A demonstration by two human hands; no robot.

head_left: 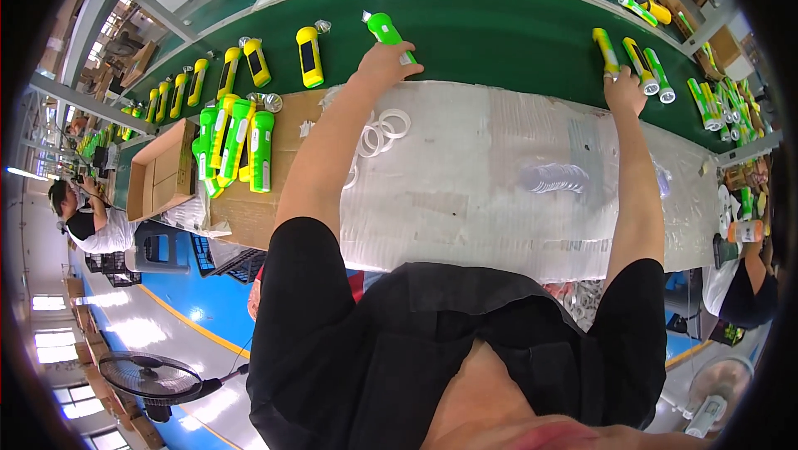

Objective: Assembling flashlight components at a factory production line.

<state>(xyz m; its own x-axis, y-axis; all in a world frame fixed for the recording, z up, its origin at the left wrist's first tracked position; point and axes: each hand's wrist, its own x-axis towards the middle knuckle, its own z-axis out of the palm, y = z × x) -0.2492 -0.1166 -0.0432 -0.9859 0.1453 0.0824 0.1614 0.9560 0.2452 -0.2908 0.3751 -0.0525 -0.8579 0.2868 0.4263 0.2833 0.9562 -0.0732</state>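
At twelve o'clock we see a smooth, faintly shiny green belt (499, 26). Toward ten, our torches (238, 141) look like glossy plastic. The box (173, 155) at nine is matt brown cardboard. Our worktop cover (465, 201), central, is creased, shiny film; the discs (559, 177) at three are clear, glossy plastic. At six, matt black cloth makes the shirt (332, 367).

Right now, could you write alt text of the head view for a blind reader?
A person's left hand grasps a green flashlight at a green belt, while the right hand touches a yellow-and-green flashlight. More flashlights line the belt; others lie piled on cardboard at left; white rings lie nearer the middle.
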